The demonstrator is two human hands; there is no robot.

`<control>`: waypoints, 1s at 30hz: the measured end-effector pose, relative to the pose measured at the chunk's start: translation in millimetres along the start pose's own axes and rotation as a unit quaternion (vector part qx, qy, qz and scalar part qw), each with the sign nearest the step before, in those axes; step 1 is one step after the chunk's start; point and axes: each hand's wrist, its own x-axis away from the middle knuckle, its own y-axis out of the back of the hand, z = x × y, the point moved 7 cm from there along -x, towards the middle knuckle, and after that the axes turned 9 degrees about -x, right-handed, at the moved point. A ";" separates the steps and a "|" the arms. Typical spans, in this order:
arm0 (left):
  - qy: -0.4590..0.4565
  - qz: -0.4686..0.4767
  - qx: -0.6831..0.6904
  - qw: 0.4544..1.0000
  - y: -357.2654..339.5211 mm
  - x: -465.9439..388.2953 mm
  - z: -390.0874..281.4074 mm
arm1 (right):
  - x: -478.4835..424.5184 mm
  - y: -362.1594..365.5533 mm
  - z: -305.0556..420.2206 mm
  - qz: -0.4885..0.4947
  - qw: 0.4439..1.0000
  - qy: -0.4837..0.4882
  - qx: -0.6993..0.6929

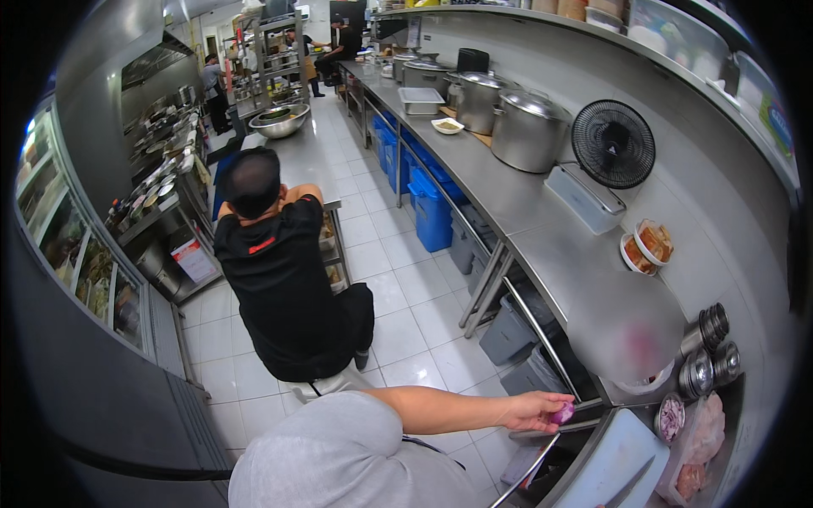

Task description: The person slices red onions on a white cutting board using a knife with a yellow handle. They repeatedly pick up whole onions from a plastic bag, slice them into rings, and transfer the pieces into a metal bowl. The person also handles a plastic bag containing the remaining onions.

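My left hand (538,411) reaches out at the lower right, with a peeled red onion (563,413) held in its fingertips. It is beside the counter's near edge, short of a pale blue cutting board (613,460). On the board lies a knife (635,481), its blade slanting up from the bottom edge and its handle out of view. A sliver of skin at the bottom edge by the knife may be my right hand; the rest is cut off. Beyond the board stand a metal bowl of chopped red onion (671,419) and a clear container of raw meat (697,438).
A person in black (279,286) sits with their back to me at a steel table (317,152). Metal cups (714,327), a fan (613,144) and lidded stockpots (530,133) line the wall counter. A round patch there is blurred. Bins (432,209) stand underneath.
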 end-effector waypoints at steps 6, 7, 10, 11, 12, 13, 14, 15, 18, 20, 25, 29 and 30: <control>-0.018 0.091 -0.017 0.996 -42.8 -97.8 -7.2 | 8.2 26.0 -2.2 0.066 0.987 -0.132 -0.063; -0.031 0.106 -0.026 0.994 -42.1 -109.6 -13.9 | 13.9 -27.8 -40.4 0.019 0.989 -0.110 -0.096; -0.016 0.082 -0.085 0.993 -43.2 -138.1 -25.4 | -3.5 -10.2 4.8 0.090 0.981 -0.123 -0.120; -0.008 0.036 -0.145 0.989 -51.0 -148.1 -31.8 | -1.2 -18.8 -3.4 0.052 0.983 -0.120 -0.131; 0.021 0.011 -0.175 0.984 -60.6 -156.2 -29.4 | 0.1 -19.0 -3.4 0.063 0.984 -0.128 -0.108; 0.035 0.014 -0.180 0.983 -69.9 -169.7 -23.8 | -0.2 -15.2 -4.5 0.064 0.984 -0.135 -0.095; 0.069 0.011 -0.211 0.975 -75.3 -182.3 -16.1 | 1.0 -8.8 -2.3 0.062 0.984 -0.141 -0.086; 0.088 0.005 -0.244 0.966 -82.8 -197.0 -8.7 | -1.5 -4.4 -0.3 0.056 0.985 -0.142 -0.079; 0.158 0.044 -0.353 0.921 -106.7 -232.0 17.8 | -2.6 0.6 -2.5 0.058 0.982 -0.167 -0.065; 0.177 0.065 -0.454 0.871 -103.2 -252.9 34.3 | -1.1 -1.5 0.3 0.055 0.983 -0.162 -0.063; 0.216 0.166 -0.532 0.801 -116.4 -285.7 50.9 | -5.4 0.8 2.9 0.048 0.984 -0.163 -0.056; 0.164 0.194 -0.655 0.712 -139.6 -287.2 44.1 | -5.3 -1.1 0.7 0.044 0.983 -0.170 -0.053; 0.150 0.195 -0.661 0.709 -139.7 -289.7 43.5 | -5.5 -1.5 1.0 0.043 0.983 -0.171 -0.052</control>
